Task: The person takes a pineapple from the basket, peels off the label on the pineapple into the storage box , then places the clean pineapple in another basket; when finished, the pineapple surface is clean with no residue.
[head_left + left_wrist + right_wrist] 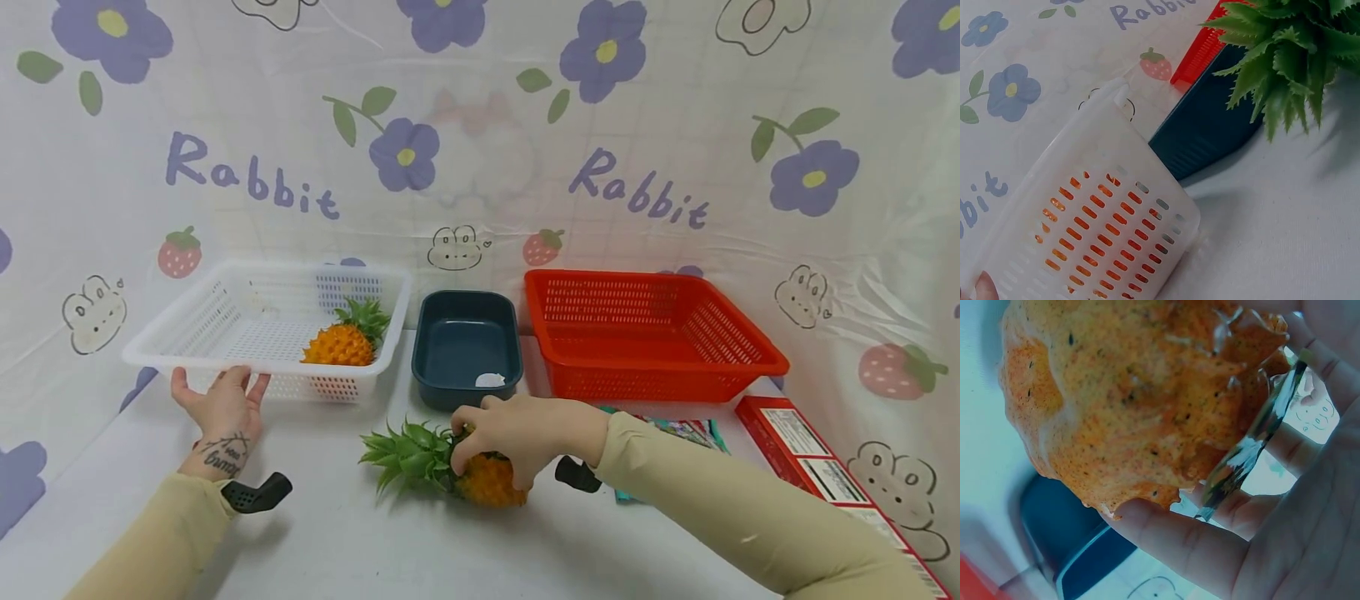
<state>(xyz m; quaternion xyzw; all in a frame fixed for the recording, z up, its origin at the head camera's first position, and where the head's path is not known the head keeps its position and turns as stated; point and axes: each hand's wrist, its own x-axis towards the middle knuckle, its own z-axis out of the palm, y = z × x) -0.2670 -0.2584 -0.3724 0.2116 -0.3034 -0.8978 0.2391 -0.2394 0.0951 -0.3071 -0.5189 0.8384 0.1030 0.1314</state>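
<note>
Head view — pineapple (491,485) in curled fingers (468,448) of right hand (517,429), crown (408,454) beyond them — left hand (227,412) gripping white basket (292,385)

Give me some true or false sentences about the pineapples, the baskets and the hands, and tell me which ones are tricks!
1. The right hand is holding a pineapple. True.
2. The dark tub stands between the white basket and the red basket. True.
3. The other pineapple is in the red basket. False: the other pineapple is in the white basket.
4. The left hand is touching the white basket. True.
5. The pineapple in the right hand has purple leaves. False: its leaves are green.
</note>
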